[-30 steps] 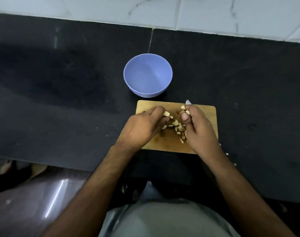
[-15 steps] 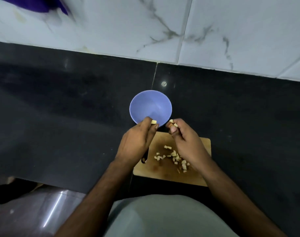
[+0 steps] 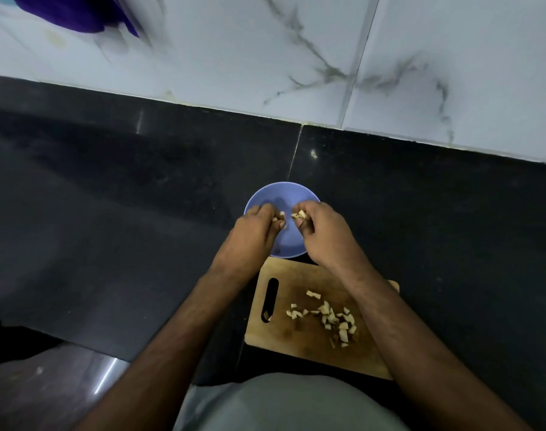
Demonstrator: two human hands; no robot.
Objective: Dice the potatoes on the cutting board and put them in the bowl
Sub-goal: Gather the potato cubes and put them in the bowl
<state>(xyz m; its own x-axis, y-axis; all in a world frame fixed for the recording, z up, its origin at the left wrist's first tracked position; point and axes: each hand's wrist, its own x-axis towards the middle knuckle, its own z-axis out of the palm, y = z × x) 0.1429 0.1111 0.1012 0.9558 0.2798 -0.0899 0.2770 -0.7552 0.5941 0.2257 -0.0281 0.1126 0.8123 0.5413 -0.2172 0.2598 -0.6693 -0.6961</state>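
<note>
Over the bowl: both hands hold small pale potato cubes above a round lilac plastic bowl [image 3: 284,194].
Left hand [image 3: 253,234]: fingers curled, pinching several cubes [image 3: 281,216].
Right hand [image 3: 324,234]: fingers bunched round a few more cubes [image 3: 299,214].
Handling: the dice look light, firm and damp, likely slippery; best gathered in loose pinches, not squeezed.
Remaining dice [image 3: 330,317]: scattered on the rectangular wooden cutting board [image 3: 299,343], just nearer the person than the bowl.
Surface: dark polished stone counter [image 3: 109,213] under bowl and board.
Room: white veined marble tiles [image 3: 234,57] behind the bowl; a blurred purple item far left of it.
</note>
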